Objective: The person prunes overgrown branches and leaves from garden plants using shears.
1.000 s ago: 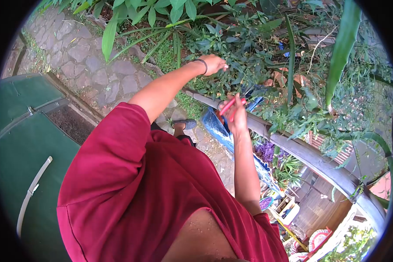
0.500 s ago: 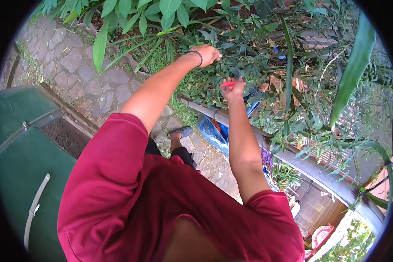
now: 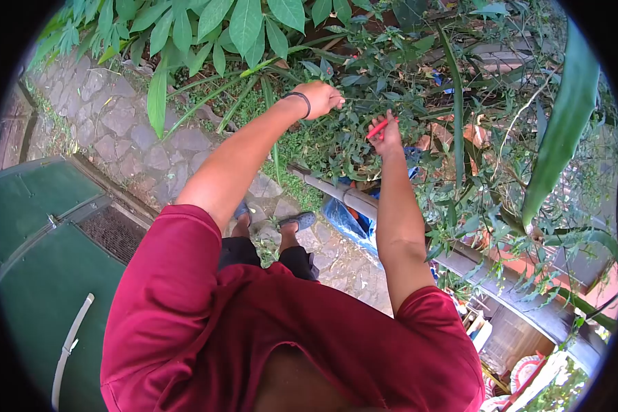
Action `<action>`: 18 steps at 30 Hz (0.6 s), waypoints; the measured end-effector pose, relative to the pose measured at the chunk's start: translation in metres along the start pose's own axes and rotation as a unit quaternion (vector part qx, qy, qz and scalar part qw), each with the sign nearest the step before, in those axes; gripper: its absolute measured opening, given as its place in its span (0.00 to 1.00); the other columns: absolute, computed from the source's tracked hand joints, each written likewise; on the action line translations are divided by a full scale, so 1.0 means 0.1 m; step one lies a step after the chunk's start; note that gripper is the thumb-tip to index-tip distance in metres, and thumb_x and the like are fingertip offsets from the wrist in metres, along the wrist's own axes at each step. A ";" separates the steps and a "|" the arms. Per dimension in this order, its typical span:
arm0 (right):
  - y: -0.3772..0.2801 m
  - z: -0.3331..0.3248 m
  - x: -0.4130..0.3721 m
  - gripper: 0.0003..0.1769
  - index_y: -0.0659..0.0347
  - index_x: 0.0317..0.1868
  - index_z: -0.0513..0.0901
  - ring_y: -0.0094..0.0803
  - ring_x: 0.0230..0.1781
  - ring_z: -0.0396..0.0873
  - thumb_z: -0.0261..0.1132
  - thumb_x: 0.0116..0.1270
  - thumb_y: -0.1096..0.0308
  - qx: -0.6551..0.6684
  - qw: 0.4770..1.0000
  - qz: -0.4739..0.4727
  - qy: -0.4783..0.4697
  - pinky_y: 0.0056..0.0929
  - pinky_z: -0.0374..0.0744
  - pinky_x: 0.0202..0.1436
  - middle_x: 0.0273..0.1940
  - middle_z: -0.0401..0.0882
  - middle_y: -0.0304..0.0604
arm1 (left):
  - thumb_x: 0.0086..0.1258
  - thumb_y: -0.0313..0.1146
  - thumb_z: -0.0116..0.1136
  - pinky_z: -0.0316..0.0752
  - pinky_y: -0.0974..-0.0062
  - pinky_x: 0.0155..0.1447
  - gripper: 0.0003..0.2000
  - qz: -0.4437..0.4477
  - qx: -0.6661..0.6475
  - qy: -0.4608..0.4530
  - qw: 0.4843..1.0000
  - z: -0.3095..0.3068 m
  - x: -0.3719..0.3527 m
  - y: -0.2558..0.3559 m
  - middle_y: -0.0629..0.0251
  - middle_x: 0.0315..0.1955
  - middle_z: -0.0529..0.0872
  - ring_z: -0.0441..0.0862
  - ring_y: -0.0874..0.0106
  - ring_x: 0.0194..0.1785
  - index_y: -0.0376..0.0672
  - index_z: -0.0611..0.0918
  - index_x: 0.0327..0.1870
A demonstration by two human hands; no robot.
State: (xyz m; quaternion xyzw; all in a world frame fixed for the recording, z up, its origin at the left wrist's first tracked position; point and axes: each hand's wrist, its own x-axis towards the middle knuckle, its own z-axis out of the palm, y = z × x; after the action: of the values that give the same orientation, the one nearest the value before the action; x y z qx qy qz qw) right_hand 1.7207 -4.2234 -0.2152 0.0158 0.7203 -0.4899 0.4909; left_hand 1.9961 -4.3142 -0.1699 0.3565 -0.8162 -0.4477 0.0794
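While our left hand (image 3: pixel 321 98) pinches the light, bendy twig (image 3: pixel 356 103) near its tip, our right hand (image 3: pixel 390 139) grips red clippers (image 3: pixel 378 128).

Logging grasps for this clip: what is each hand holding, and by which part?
Right hand holds a red-handled cutting tool by its handles. Left hand grips a leafy shrub twig, exact spot hidden.

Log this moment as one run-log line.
left hand: grips shrub stem | right hand: holds red-handled clippers in foliage | footing: stone paving beside green bin
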 end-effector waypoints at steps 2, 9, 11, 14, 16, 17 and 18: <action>-0.02 0.04 -0.06 0.27 0.56 0.50 0.75 0.35 0.41 0.75 0.61 0.68 0.40 -0.014 1.000 -0.004 -0.001 0.35 0.77 0.50 0.44 0.79 0.40 | 0.77 0.48 0.43 0.76 0.60 0.55 0.17 -0.004 0.006 -0.011 1.000 -0.01 -0.02 -0.01 0.59 0.39 0.87 0.83 0.58 0.46 0.55 0.86 0.47; 0.00 0.05 0.16 0.23 0.53 0.35 0.78 0.25 0.21 0.69 0.58 0.70 0.41 0.006 1.000 -0.011 0.013 0.28 0.70 0.29 0.23 0.70 0.30 | 0.76 0.49 0.44 0.76 0.60 0.54 0.17 0.008 0.017 -0.006 1.000 0.02 -0.07 -0.01 0.59 0.40 0.87 0.83 0.57 0.46 0.54 0.86 0.48; 0.09 0.04 0.13 0.23 0.51 0.33 0.78 0.22 0.17 0.66 0.58 0.71 0.40 0.008 0.999 -0.013 0.031 0.24 0.65 0.23 0.19 0.66 0.27 | 0.76 0.49 0.44 0.76 0.60 0.54 0.17 0.011 -0.001 0.000 1.000 0.00 -0.09 -0.11 0.58 0.38 0.87 0.83 0.57 0.45 0.54 0.86 0.47; 0.22 0.15 -0.03 0.22 0.49 0.32 0.78 0.19 0.15 0.62 0.57 0.71 0.40 -0.001 1.000 -0.001 -0.016 0.21 0.55 0.20 0.17 0.64 0.24 | 0.76 0.48 0.45 0.76 0.61 0.50 0.17 -0.004 -0.013 0.012 1.000 -0.07 -0.16 -0.34 0.58 0.34 0.87 0.84 0.57 0.41 0.53 0.86 0.45; 0.39 0.17 -0.23 0.23 0.51 0.34 0.78 0.19 0.15 0.62 0.57 0.71 0.39 0.028 0.998 0.016 -0.045 0.23 0.60 0.20 0.17 0.64 0.26 | 0.76 0.47 0.47 0.76 0.63 0.48 0.16 0.011 -0.031 0.046 0.998 -0.09 -0.35 -0.45 0.57 0.32 0.86 0.83 0.58 0.38 0.51 0.86 0.43; 0.47 0.20 -0.35 0.25 0.55 0.39 0.78 0.20 0.17 0.64 0.56 0.72 0.39 0.046 0.997 0.034 -0.049 0.23 0.65 0.22 0.19 0.66 0.27 | 0.77 0.46 0.47 0.76 0.64 0.46 0.15 -0.011 -0.033 0.043 0.998 -0.07 -0.51 -0.48 0.56 0.32 0.86 0.83 0.59 0.37 0.49 0.85 0.43; 0.62 0.21 -0.46 0.26 0.57 0.41 0.78 0.22 0.18 0.65 0.55 0.72 0.41 0.054 0.997 0.044 -0.043 0.23 0.67 0.24 0.20 0.67 0.29 | 0.77 0.46 0.46 0.76 0.64 0.47 0.16 -0.011 -0.054 0.052 0.997 0.03 -0.70 -0.58 0.56 0.33 0.86 0.83 0.59 0.37 0.48 0.85 0.43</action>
State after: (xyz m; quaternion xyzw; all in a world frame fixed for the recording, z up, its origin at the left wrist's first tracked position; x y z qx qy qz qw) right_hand 1.7906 -4.1855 -0.2255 0.0526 0.6698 -0.5063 0.5406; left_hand 2.0761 -4.2861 -0.2042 0.3830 -0.7817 -0.4730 0.1360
